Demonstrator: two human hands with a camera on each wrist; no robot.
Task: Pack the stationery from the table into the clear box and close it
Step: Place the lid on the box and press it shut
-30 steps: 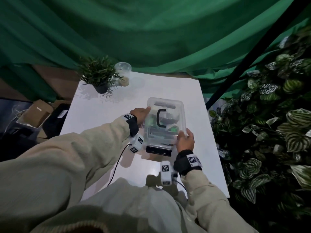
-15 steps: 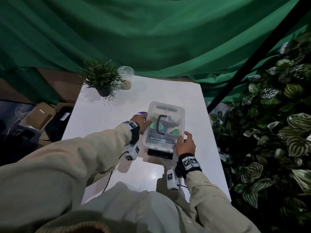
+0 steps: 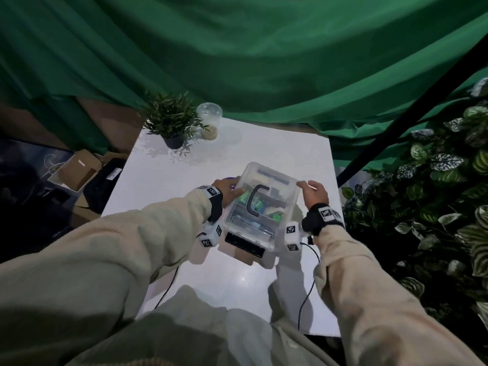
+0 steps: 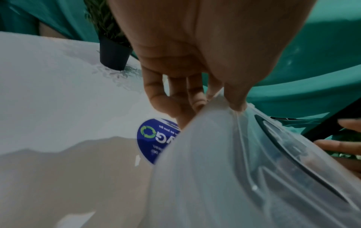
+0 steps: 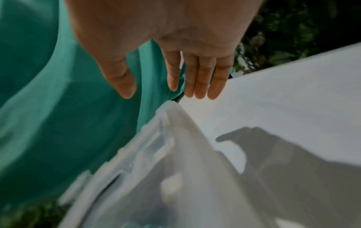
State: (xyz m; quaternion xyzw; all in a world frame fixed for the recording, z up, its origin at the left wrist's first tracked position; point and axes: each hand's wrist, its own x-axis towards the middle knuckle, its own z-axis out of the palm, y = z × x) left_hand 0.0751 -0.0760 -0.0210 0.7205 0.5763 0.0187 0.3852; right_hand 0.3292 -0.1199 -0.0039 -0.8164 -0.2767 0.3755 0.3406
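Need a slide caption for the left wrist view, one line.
Left hand grips the clear box at its lid edge, a round blue sticker on the white table beside it.

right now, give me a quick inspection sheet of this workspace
surface: white table, shadowed near the box
job's things: clear plastic box with black handle, lid on, stationery inside
clutter: small potted plant; clear cup; blue round sticker
grips: left hand holds the box's left edge; right hand open beside its right edge
cables: black wires from the wrist cameras
surroundings: green cloth; leafy wall
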